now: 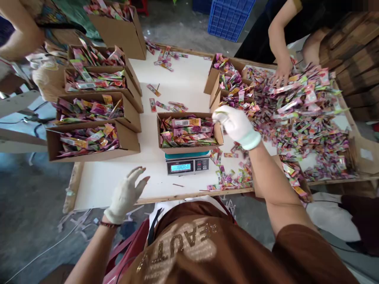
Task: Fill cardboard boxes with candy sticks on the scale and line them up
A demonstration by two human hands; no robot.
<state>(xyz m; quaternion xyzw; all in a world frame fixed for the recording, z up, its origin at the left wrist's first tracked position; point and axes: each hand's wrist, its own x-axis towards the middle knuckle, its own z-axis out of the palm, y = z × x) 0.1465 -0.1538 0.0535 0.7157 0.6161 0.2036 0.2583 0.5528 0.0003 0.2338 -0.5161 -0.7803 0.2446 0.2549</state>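
Note:
A cardboard box [189, 150] full of small colourful stick packets [186, 123] sits on a digital scale [188, 165] with a lit display. My right hand [237, 124], in a white glove, is at the box's right edge. Its fingers are curled together; a hint of green shows at the tips, but I cannot make out what they hold. My left hand [126, 197], gloved too, hovers over the table's front left part, fingers apart and holding nothing. Loose packets [232, 177] lie right of the scale.
Several filled boxes [94, 140] stand in a row on the left. More boxes [214, 75] and a big heap of packets [308, 110] cover the right side. A co-worker's hand [282, 71] touches the heap; another person's arm [20, 35] is at upper left. A blue crate [229, 19] stands behind.

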